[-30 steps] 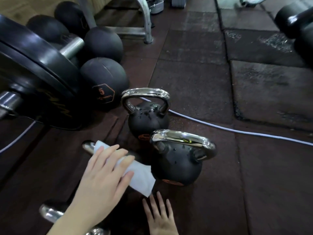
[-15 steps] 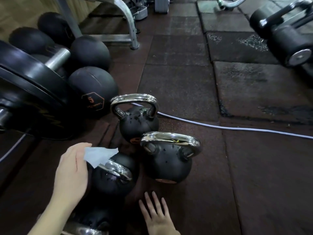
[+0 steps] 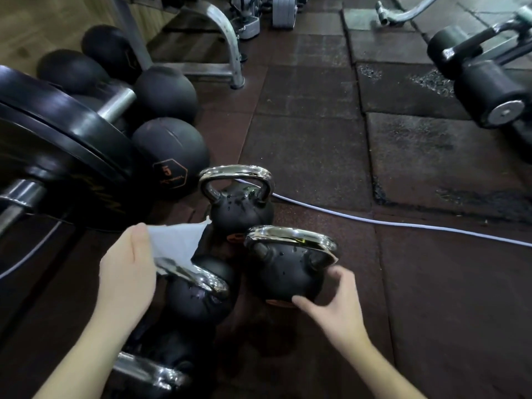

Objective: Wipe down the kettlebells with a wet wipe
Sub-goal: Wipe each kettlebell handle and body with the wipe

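Left hand (image 3: pixel 126 272) holds wet wipe (image 3: pixel 177 240) on kettlebell handle (image 3: pixel 193 275); right hand (image 3: pixel 331 306) touches neighbouring kettlebell (image 3: pixel 288 272).

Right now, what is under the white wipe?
The wet wipe, held by the left hand, drapes over one end of a kettlebell's chrome handle. That covered end cannot be seen.

The floor (image 3: pixel 311 156) is laid with dark reddish-brown rubber tiles, worn and speckled pale at several seams. A white cable (image 3: pixel 403 225) runs across it from the middle to the right edge. At far left stands a wood-panelled wall (image 3: pixel 37 27), with black medicine balls (image 3: pixel 169 156) and a barbell plate (image 3: pixel 57 145) beside it. A chrome frame leg (image 3: pixel 230 44) stands beyond, and padded machine rollers (image 3: pixel 486 90) at right.
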`<state>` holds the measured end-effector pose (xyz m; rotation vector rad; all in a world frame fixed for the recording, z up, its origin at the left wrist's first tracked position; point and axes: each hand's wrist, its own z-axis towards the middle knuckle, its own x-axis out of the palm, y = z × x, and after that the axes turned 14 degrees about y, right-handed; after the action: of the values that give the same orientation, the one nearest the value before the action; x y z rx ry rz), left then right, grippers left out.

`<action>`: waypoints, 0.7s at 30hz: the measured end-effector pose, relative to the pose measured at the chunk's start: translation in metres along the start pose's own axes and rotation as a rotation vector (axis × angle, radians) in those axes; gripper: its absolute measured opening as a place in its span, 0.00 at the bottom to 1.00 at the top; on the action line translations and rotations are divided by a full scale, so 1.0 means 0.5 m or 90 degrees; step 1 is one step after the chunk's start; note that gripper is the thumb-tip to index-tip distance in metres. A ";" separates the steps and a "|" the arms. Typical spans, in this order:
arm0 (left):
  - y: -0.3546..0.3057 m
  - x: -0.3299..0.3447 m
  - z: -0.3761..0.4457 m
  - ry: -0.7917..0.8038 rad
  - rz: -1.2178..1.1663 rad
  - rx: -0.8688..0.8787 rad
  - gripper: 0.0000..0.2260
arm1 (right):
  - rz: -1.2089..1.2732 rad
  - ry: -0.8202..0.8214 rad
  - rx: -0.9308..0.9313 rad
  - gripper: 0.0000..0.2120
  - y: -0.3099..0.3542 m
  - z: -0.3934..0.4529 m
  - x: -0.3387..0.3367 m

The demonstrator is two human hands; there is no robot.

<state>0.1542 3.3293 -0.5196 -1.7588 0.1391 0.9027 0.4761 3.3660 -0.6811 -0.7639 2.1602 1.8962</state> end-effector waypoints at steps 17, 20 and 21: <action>-0.134 0.333 -0.008 0.226 0.519 0.439 0.18 | 0.107 0.215 -0.021 0.52 -0.020 0.105 -0.010; -0.151 0.334 -0.016 0.289 0.598 0.483 0.20 | 0.118 0.217 -0.010 0.50 -0.021 0.105 -0.006; -0.152 0.327 -0.006 0.286 0.614 0.480 0.20 | 0.127 0.212 -0.011 0.51 -0.028 0.109 -0.005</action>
<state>0.3089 3.4107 -0.5636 -1.0853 1.5109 0.8966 0.4737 3.4180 -0.7019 -0.9606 2.5032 2.0047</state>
